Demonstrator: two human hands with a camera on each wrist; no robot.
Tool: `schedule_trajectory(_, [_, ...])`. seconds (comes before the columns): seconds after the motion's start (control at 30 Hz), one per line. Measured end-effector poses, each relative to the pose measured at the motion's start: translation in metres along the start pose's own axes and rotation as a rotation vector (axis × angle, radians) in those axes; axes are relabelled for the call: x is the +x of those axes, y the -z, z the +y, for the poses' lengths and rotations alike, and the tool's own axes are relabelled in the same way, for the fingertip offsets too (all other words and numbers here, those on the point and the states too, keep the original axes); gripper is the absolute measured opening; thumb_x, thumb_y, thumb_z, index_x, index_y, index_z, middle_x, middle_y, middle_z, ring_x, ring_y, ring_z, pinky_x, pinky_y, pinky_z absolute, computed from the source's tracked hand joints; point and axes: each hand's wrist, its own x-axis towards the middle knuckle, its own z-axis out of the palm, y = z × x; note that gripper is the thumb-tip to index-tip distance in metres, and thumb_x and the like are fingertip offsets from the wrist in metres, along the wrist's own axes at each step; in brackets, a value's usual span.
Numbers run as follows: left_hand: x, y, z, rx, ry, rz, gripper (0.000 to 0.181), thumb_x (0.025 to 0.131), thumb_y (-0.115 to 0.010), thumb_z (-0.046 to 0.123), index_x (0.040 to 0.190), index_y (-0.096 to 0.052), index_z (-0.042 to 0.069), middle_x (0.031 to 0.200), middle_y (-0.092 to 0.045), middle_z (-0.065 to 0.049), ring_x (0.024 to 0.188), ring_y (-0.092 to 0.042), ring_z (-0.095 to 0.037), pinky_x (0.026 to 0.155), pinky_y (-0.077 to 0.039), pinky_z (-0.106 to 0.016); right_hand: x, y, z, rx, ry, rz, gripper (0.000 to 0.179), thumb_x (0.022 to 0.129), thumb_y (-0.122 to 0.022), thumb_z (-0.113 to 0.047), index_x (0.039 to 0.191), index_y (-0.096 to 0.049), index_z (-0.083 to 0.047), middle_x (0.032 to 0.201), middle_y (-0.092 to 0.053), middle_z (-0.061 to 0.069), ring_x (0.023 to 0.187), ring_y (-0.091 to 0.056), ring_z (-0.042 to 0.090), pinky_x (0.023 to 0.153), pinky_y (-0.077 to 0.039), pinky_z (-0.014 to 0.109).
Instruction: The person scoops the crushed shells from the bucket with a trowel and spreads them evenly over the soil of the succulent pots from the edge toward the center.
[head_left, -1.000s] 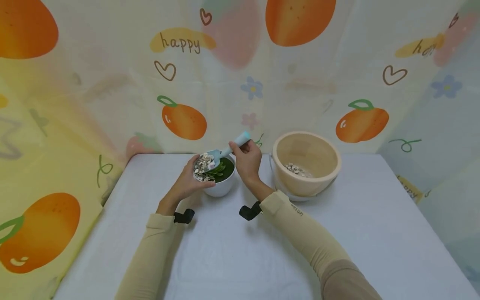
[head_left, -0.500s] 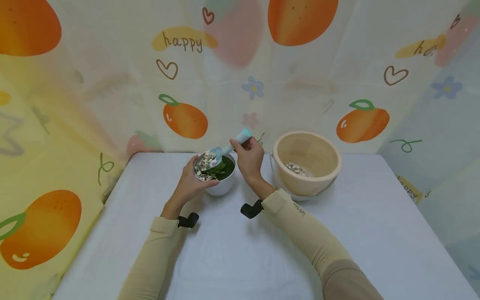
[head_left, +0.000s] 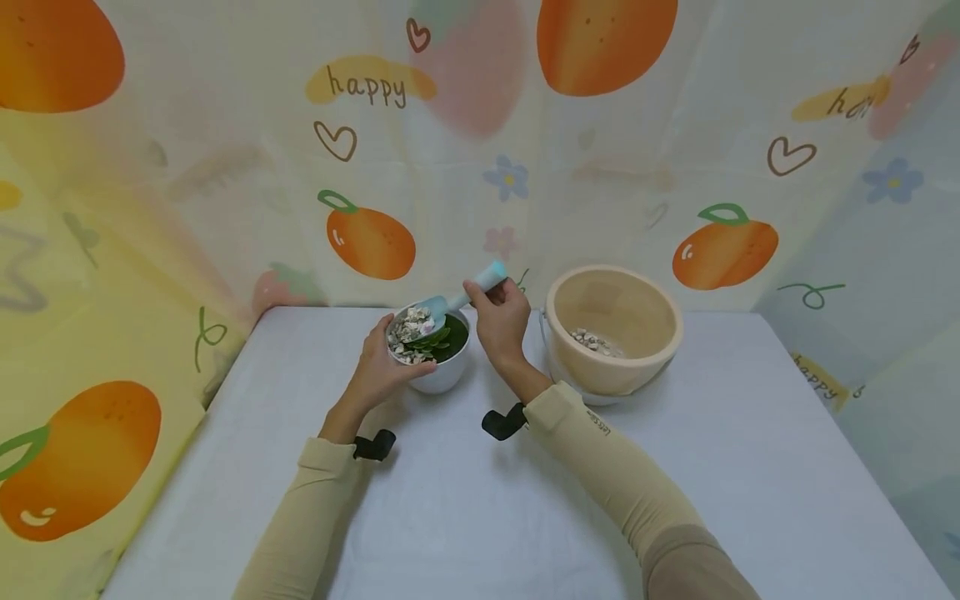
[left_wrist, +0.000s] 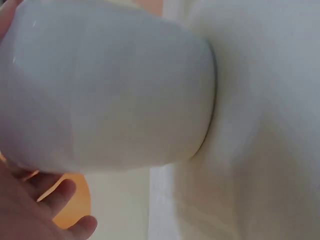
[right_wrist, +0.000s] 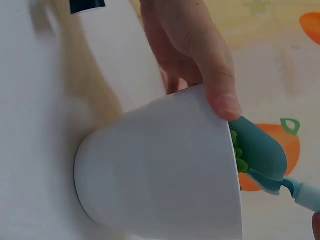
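Note:
A white flower pot (head_left: pixel 437 381) stands on the table, holding a green plant (head_left: pixel 431 341), pale pebbles (head_left: pixel 408 333) on the left and a dark green surface on the right. My left hand (head_left: pixel 372 367) grips the pot's rim from the left, its thumb along the near side. My right hand (head_left: pixel 502 321) pinches the handle of a light blue hand shovel (head_left: pixel 433 308) whose blade lies tilted over the pebbles and plant. In the right wrist view the shovel's blade (right_wrist: pixel 262 150) shows just past the pot's rim, by the left thumb.
Right of the pot stands a large beige bucket (head_left: pixel 611 373) with a few pebbles (head_left: pixel 594 341) at its bottom. White cloth covers the table (head_left: pixel 450 517). A fruit-print curtain (head_left: pixel 600 200) hangs right behind the table's far edge.
The right hand and shovel have shifted slightly to the right. The left hand keeps its grip on the pot, which stays in place.

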Motion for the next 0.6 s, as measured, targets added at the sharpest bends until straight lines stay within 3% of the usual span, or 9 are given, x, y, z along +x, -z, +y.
schedule_trajectory(0.23, [0.009,0.011,-0.005,-0.019,-0.015,-0.110,0.117,0.071,-0.085,0.039,0.156,-0.011,0.008,0.159,-0.020,-0.020,0.145,-0.022,-0.038,0.115,-0.023,-0.062,0.000,0.003,0.003,0.011,-0.024,0.010,0.022,0.087,-0.073,-0.010,0.097,-0.064,0.007,0.093,-0.070,0.024,0.091,-0.072,0.026,0.077,-0.059,0.028])
schedule_trajectory(0.6, [0.009,0.006,-0.007,-0.073,-0.007,-0.084,0.115,0.070,-0.087,0.038,0.155,-0.015,0.010,0.156,-0.027,-0.017,0.142,-0.028,-0.035,0.115,-0.025,-0.060,-0.003,0.003,0.005,0.035,-0.042,0.009,0.029,0.088,-0.072,-0.012,0.103,-0.064,0.011,0.097,-0.070,0.026,0.089,-0.070,0.021,0.079,-0.059,0.028])
